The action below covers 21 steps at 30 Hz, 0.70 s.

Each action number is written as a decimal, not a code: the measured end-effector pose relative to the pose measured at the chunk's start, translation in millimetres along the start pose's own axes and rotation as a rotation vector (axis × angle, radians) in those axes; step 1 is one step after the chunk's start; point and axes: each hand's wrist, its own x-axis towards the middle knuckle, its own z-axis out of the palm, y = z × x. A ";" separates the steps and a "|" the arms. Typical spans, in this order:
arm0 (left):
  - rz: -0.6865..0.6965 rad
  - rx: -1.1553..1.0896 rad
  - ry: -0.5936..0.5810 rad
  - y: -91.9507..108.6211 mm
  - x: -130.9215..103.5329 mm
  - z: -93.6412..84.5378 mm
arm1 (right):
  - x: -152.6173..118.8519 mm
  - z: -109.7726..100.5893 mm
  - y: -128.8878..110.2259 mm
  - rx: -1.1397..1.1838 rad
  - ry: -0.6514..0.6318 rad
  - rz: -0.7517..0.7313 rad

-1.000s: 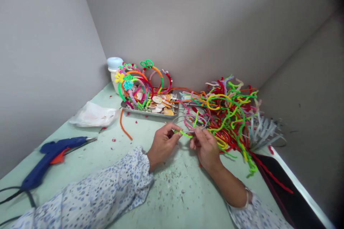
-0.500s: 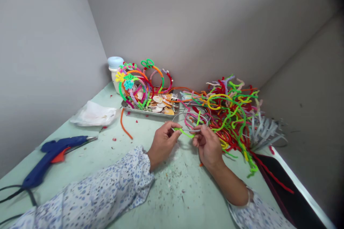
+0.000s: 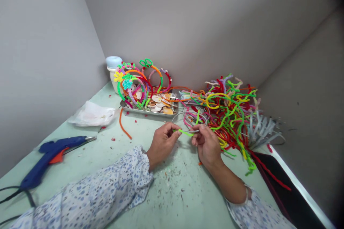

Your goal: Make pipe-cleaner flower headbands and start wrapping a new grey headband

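Between my hands is a thin grey headband, its curve reaching away over the table. A lime-green pipe cleaner lies along its near side, with one end sticking up past my right fingers. My left hand is closed, thumb and forefinger pinching the band and the pipe cleaner at the left. With thumb and fingertips, my right hand grips the same two things a short way to the right. How the pipe cleaner passes round the band under my fingertips is hidden.
A metal tray holds shells and colourful wrapped headbands. Tangled pipe cleaners and grey strips lie right. At left are a blue glue gun, a plastic bag and a lidded white jar.
The green pipe cleaner's stretch between my hands now lies closer along the headband, less sagging. Both hands keep their pinch in nearly the same place. The whole view has shifted slightly.
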 end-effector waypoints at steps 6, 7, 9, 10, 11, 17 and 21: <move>0.023 -0.008 0.021 1.1 1.2 0.3 | -2.6 -0.4 0.7 -0.093 -0.057 -0.026; 0.029 -0.017 0.034 0.7 1.7 0.5 | -3.6 -0.2 0.5 -0.128 -0.078 -0.039; 0.042 -0.034 0.062 -0.8 2.5 1.0 | -5.7 0.5 0.0 -0.218 -0.105 -0.086; 0.049 -0.040 0.076 -1.7 2.8 1.3 | -6.9 0.9 -0.2 -0.274 -0.110 -0.122; 0.057 -0.043 0.090 -2.5 3.1 1.5 | -8.1 1.4 -0.5 -0.338 -0.112 -0.167; 0.085 -0.033 0.133 -5.2 2.8 0.9 | -16.3 5.6 -2.4 -0.694 -0.054 -0.542; 0.070 -0.048 0.125 -5.1 2.5 0.5 | -22.4 9.6 -6.4 -0.793 0.000 -0.803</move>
